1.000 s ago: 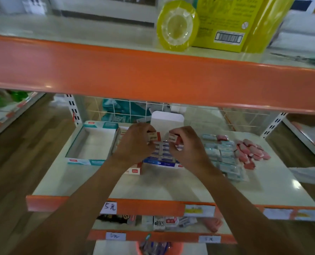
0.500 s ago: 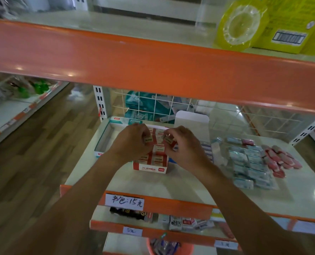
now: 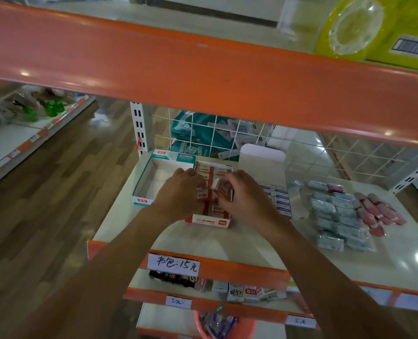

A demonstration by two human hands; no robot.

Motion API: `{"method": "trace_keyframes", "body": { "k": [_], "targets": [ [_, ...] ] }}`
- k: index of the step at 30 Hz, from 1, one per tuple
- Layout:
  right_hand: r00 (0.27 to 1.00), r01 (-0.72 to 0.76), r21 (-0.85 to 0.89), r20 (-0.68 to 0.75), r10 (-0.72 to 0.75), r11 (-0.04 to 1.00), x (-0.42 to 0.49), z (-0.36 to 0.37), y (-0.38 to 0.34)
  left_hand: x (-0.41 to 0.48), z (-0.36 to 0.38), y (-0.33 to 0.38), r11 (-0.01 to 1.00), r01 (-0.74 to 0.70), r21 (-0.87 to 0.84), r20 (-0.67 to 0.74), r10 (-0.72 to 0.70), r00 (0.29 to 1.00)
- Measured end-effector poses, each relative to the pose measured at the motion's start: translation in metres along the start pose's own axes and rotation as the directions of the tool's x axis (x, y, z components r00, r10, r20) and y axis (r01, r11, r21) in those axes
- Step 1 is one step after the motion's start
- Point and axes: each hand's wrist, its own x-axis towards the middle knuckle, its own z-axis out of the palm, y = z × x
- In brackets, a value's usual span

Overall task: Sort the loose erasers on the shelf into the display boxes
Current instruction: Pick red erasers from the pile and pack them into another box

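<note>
Since 1 s ago both hands have shifted off the blue box (image 3: 280,199) to over the red box (image 3: 208,220), just left of it. L hand (image 3: 178,192) pinches an eraser (image 3: 201,193); R hand (image 3: 242,194) pinches a 2nd eraser (image 3: 223,185). Prob. abt to slot both in. Loose packs (image 3: 337,216) & pink erasers (image 3: 379,214) wait further right.

Display box (image 3: 209,220): red & white front. Erasers (image 3: 206,171) in it: white w/ red bands. Left box (image 3: 176,157): teal & white, red logo. Loose packs (image 3: 335,216) at right prob. pale teal-silver (blurred). Pile (image 3: 379,214) beside them: pink-red. Shelf edge (image 3: 203,77): orange. Price label (image 3: 173,264): white, black handwriting. Floor (image 3: 56,192): brown wood-grain.
</note>
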Motion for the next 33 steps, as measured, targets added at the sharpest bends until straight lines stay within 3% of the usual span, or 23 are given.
{"method": "trace_keyframes", "body": {
  "k": [6, 13, 29, 33],
  "targets": [
    [0.995, -0.039, -0.025, 0.091, 0.041, 0.999, -0.001, 0.0, 0.005, 0.002, -0.01, -0.001, 0.995, -0.031, 0.09, 0.056, 0.026, 0.998],
    [0.976, -0.006, -0.045, 0.216, 0.016, 0.999, 0.004, -0.007, 0.007, 0.001, -0.014, 0.002, 0.998, -0.053, 0.019, 0.123, 0.05, 0.991],
    [0.951, 0.1, -0.222, 0.309, -0.027, 0.97, 0.006, -0.008, 0.003, 0.004, -0.011, -0.002, 0.979, -0.042, 0.199, 0.125, 0.018, 0.992],
    [0.949, 0.137, -0.282, 0.312, -0.045, 0.949, 0.008, -0.006, 0.001, 0.004, -0.011, -0.004, 0.987, -0.018, 0.157, 0.148, -0.005, 0.989]
  ]
}}
